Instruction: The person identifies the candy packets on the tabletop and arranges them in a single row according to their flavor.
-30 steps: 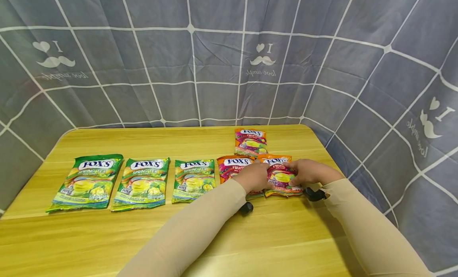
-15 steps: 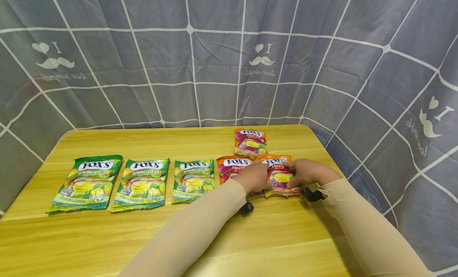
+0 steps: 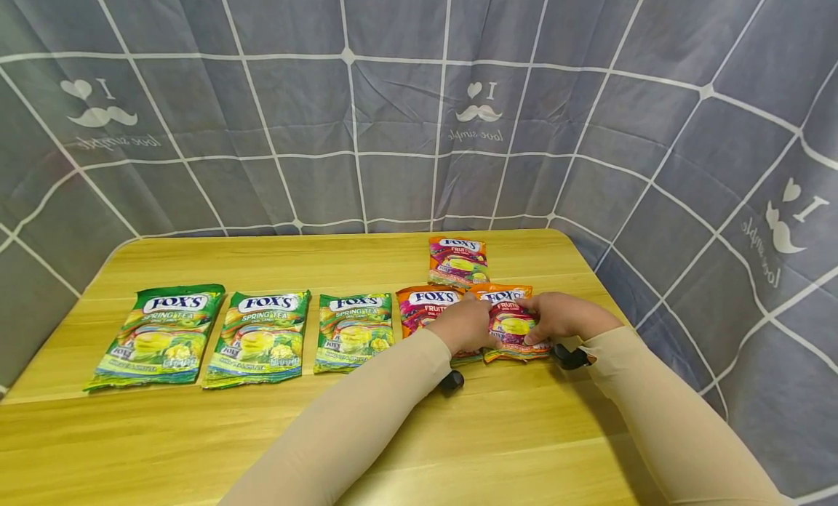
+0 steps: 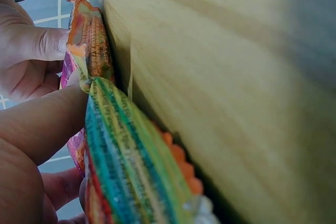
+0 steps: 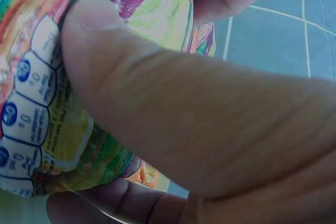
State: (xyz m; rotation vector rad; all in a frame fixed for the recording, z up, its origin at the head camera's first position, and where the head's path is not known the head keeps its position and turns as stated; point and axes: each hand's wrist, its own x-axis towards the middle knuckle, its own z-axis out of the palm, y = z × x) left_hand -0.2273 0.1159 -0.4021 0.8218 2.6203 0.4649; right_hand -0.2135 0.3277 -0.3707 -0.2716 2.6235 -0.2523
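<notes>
A row of five flat candy bags crosses the middle of the wooden desk (image 3: 524, 455). Nearest the left edge lies the left green bag (image 3: 157, 336), leaning a little askew; just beside it comes the middle green bag (image 3: 258, 339), then, after a gap, the right green bag (image 3: 355, 331). All three read "FOX'S Spring Tea".

Next lies the left red bag (image 3: 422, 304), partly covered by the left hand (image 3: 465, 324). That hand's fingers are bent over the place where the two red bags of the row meet, its thumb touching there at the near side; I cannot tell whether it pinches either one. Farther off, near the back edge, is the back red bag (image 3: 458, 262).

The right red bag (image 3: 513, 320) ends the row, toward the right edge, face up and touching its red neighbour. The right hand (image 3: 568, 315) grips its right side, thumb on the printed front and fingers tucked beneath. Beige sleeves (image 3: 353, 411) cover both arms, reaching in over the near edge. A grey gridded curtain (image 3: 393, 190) hangs beyond the back edge and around the sides.
</notes>
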